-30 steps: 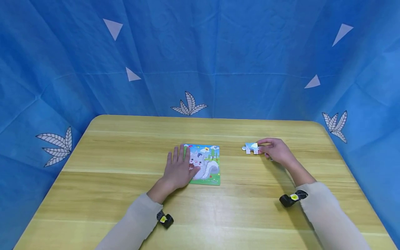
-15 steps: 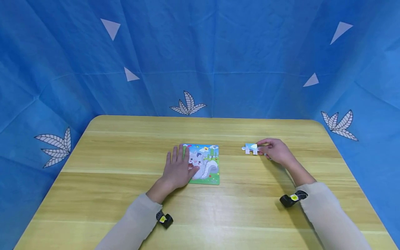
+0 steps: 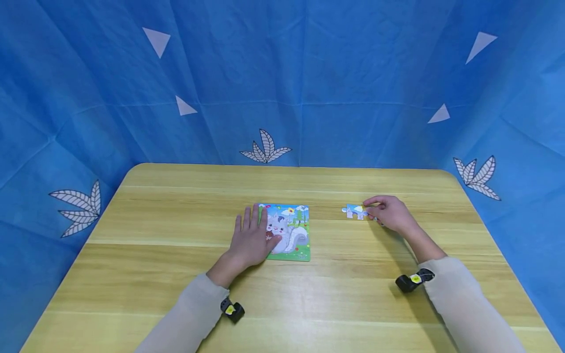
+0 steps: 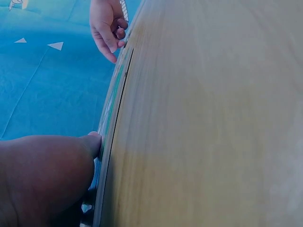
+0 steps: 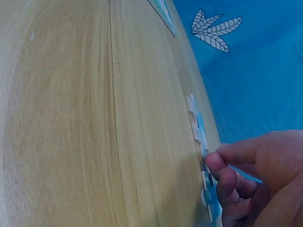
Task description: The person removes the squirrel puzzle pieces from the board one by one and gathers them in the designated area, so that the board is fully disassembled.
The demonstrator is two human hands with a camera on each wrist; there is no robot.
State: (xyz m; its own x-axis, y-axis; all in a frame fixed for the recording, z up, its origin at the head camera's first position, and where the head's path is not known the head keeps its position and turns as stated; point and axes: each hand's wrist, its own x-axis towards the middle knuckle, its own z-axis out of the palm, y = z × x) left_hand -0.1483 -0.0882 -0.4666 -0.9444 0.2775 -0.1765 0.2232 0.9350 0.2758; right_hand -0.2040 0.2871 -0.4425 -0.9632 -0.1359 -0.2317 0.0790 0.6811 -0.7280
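Between its bent thumb and forefinger, the right hand held an edge of the loose puzzle pieces; to which of the two pieces this edge belonged, I could not tell. Those pieces lay in one row on the light wooden table, to the right of the squirrel puzzle and well apart from it. On the more visible piece there was a cloud in a blue sky, and the other piece was partly covered by the fingers. The left hand rested flat on the left part of the squirrel puzzle, with its fingers straight and its thumb spread over the body of the animal. The left wrist view showed this puzzle almost from the edge, as a thin strip. Both arms wore beige sleeves, and at each wrist there was a small black device with a yellow mark. Behind the table hung a blue cloth, which was printed with white triangles and leaves.
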